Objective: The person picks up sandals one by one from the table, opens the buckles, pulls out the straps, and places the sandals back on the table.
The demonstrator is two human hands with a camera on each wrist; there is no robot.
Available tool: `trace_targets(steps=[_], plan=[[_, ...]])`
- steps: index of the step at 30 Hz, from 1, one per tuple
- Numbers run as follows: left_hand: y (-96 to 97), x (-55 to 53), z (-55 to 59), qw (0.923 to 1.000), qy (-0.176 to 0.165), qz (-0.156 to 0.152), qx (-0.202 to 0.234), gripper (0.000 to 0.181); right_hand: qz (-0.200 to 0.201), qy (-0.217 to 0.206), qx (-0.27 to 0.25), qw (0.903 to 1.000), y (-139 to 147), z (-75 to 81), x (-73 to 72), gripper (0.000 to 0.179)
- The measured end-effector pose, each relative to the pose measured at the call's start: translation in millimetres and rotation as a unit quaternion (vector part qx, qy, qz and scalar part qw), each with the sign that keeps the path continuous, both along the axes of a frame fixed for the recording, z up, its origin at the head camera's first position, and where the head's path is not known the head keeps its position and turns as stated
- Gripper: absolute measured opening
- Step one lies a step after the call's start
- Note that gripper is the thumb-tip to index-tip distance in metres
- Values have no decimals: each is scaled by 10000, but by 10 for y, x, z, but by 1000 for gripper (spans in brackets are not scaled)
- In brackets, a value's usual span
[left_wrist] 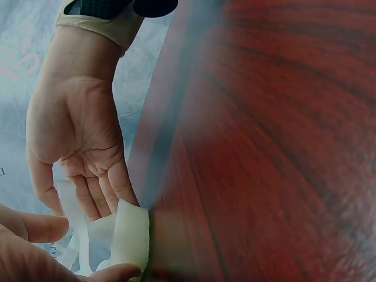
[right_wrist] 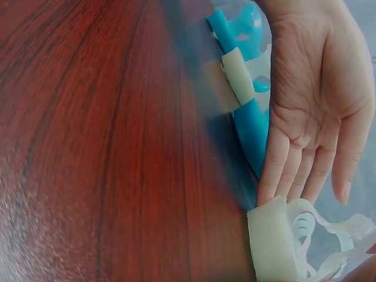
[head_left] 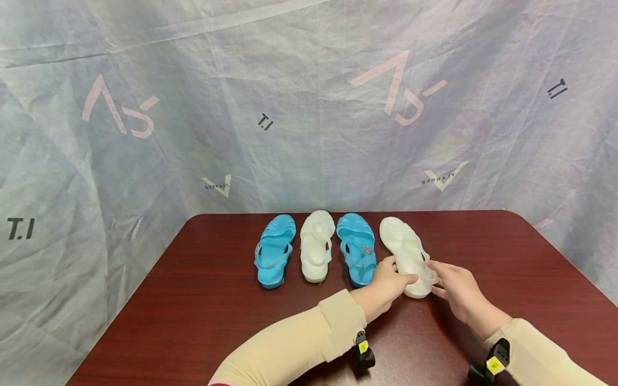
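Note:
A white jelly sandal (head_left: 409,252) lies at the right end of a row, its heel end angled towards me. My left hand (head_left: 386,281) touches its left side, with the thumb reaching over the heel. In the right wrist view that left hand (right_wrist: 311,111) has straight fingers against the sole's edge and its thumb apart from the sandal. From the right, my right hand (head_left: 458,292) touches the heel and strap. The left wrist view shows this right hand (left_wrist: 79,126) palm-on, fingers nearly straight, thumb close to the strap. The sandal's underside is hidden.
Left of it stand a blue sandal (head_left: 358,249), a white sandal (head_left: 316,246) and another blue sandal (head_left: 275,249), toes towards the back edge. They rest on a dark red wooden table (head_left: 203,300). A grey printed cloth (head_left: 299,107) hangs behind.

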State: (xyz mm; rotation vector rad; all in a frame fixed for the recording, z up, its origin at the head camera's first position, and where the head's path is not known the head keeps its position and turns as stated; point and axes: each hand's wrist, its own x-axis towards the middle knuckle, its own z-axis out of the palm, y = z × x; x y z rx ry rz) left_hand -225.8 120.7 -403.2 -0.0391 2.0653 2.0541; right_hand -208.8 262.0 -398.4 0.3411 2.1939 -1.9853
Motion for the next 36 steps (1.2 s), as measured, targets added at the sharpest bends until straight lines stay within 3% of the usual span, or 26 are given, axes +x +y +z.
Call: trace_targets(steps=[15,36], plan=[[-13,19,22,9999,-57,-22,-136,49,-12,-40,-90,10000,9,15,13,73],[-27,86,9,9999,-105,38,59,46,-41,-9,-84,10000,-25,5,68,69]])
